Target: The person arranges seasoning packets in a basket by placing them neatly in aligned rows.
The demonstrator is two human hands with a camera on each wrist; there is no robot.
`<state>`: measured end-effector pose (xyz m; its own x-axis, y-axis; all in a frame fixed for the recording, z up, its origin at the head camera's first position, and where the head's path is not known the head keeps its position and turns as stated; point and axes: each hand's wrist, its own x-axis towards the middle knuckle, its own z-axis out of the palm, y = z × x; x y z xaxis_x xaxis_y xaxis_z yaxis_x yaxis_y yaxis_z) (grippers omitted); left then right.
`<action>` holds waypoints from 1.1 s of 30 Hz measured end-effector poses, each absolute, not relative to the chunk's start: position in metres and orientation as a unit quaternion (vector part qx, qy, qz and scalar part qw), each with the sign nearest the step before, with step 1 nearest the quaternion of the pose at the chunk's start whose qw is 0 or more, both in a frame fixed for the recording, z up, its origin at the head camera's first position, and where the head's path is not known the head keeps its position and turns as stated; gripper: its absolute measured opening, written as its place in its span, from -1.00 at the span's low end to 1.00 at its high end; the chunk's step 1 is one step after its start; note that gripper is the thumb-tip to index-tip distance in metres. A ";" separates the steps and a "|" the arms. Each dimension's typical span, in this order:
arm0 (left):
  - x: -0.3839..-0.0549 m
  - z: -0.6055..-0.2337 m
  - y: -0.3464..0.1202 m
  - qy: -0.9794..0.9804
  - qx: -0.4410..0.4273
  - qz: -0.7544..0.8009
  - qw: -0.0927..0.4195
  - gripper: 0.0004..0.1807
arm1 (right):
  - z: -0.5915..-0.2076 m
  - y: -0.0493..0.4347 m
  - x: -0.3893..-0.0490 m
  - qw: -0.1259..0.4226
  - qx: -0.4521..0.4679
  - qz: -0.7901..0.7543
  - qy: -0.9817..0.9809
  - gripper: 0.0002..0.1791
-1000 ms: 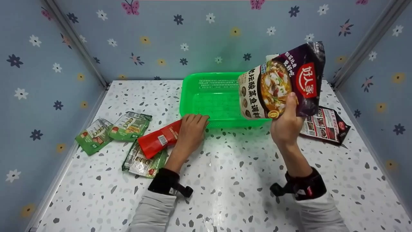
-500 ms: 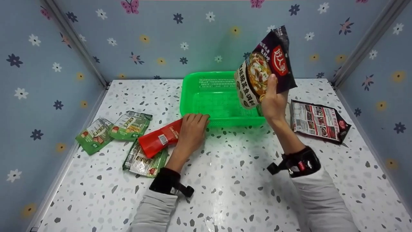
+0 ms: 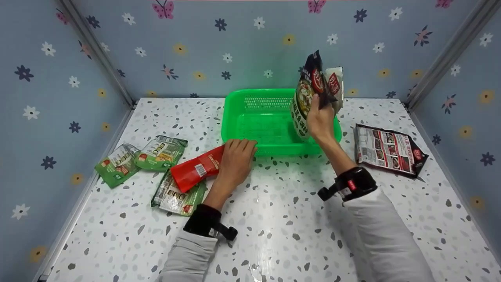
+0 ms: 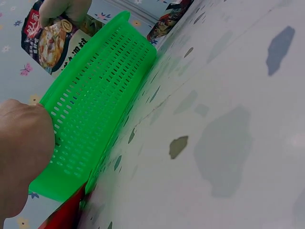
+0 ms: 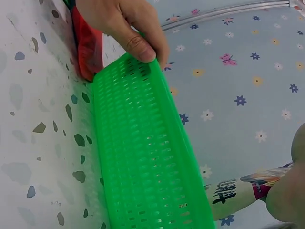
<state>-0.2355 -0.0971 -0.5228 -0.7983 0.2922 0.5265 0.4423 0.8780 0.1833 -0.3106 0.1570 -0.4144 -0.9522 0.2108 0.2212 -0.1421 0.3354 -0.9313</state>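
My left hand [image 3: 236,162] grips the front left rim of a green plastic basket [image 3: 274,149], thumb outside and fingers over the edge, as the right wrist view shows. Above the basket's right end, my right hand [image 3: 321,119] holds a dark purple and cream seasoning pouch [image 3: 304,94] printed with a bowl of fish, its lower end down inside the rim. Behind that pouch, a white pouch with a red label [image 3: 334,83] stands upright at the basket's right end, partly hidden. In the left wrist view, the held pouch [image 4: 50,45] shows beyond the basket wall [image 4: 97,81].
A red packet [image 3: 197,168] lies beside my left hand, overlapping a green packet [image 3: 176,201]. Two more green packets [image 3: 162,152] lie farther left. Right of the basket a dark-edged pouch [image 3: 389,150] lies flat. Flowered panels [image 3: 242,47] enclose the back and sides.
My right hand has carried the dark seasoning pouch leftward, then lowered it to the basket's right end, turning it more edge-on. My left hand has stayed on the rim.
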 end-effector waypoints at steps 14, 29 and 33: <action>-0.235 -0.522 -0.097 -0.939 -0.192 -0.160 0.238 -0.74 | -0.432 0.153 -0.336 0.184 -0.060 0.503 -0.842 -0.42; -0.235 -0.522 -0.097 -0.936 -0.196 -0.149 0.250 -0.72 | -0.445 0.155 -0.351 0.182 -0.065 0.482 -0.854 -0.54; -0.236 -0.523 -0.097 -0.936 -0.197 -0.139 0.256 -0.72 | -0.444 0.156 -0.357 0.179 -0.059 0.476 -0.859 -0.50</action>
<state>-0.2357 -0.0972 -0.5233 -0.7916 0.2977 0.5336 0.4397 0.8840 0.1590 -0.3566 0.1561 -0.4440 -0.9290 0.2722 0.2507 -0.0687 0.5389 -0.8395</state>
